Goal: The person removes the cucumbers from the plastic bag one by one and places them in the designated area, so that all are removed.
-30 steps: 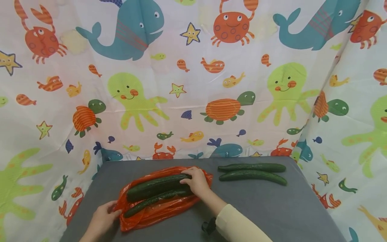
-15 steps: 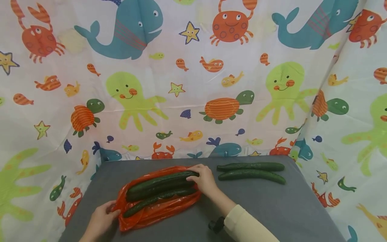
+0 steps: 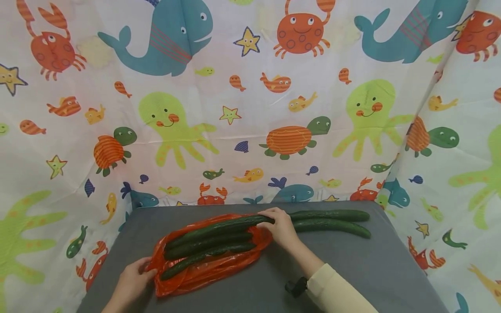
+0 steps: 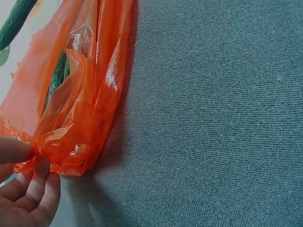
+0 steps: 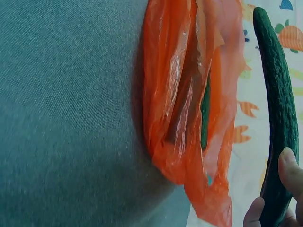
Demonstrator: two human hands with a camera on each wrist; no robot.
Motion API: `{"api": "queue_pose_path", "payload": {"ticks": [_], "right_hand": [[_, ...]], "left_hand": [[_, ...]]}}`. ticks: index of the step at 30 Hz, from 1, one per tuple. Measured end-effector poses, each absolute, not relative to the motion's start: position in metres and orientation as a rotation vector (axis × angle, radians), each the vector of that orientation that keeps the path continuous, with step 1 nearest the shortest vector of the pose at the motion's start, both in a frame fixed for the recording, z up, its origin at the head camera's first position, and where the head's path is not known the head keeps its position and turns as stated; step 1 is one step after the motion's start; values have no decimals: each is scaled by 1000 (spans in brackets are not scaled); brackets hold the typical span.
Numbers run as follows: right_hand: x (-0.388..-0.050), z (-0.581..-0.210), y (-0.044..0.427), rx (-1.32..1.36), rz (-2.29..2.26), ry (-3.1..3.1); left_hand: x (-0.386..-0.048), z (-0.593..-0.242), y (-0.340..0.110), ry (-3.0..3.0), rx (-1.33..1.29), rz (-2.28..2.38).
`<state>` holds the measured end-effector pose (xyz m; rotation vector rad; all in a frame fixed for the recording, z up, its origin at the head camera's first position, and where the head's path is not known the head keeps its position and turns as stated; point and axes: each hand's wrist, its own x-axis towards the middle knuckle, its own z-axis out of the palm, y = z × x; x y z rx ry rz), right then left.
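An orange-red plastic bag (image 3: 211,274) lies spread on the grey table with cucumbers on it. My left hand (image 3: 131,280) pinches the bag's left end; in the left wrist view the fingers of that hand (image 4: 31,187) grip the crumpled plastic. My right hand (image 3: 282,228) holds the right end of the rearmost cucumber (image 3: 223,227), raised above the bag. In the right wrist view this cucumber (image 5: 278,94) stands apart from the bag (image 5: 175,94), gripped near its end by thumb and fingers. Two other cucumbers (image 3: 219,240) (image 3: 207,256) lie on the bag in front of it.
Two more cucumbers (image 3: 340,214) (image 3: 336,226) lie side by side at the back right of the grey table (image 3: 352,269), their left ends behind my right hand. A patterned sea-animal cloth (image 3: 250,104) hangs behind the table and along both sides.
My right hand has moved right and slightly back, drawing the rearmost cucumber with it, so the one beneath shows more. My left hand has stayed at the bag's left end.
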<state>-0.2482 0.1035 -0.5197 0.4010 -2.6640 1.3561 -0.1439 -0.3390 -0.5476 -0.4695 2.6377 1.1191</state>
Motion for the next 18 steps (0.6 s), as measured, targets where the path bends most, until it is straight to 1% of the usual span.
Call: {"api": "queue_pose_path", "payload": {"ticks": [6,18], "right_hand": [[-248,-516,119,410,1341,-2657],[-243,-520,159,329,1324,-2662]], "left_hand": [[-145,-550,-338,2640,-472,1114],[-144,-547,-338,2637,-518,1115]]}}
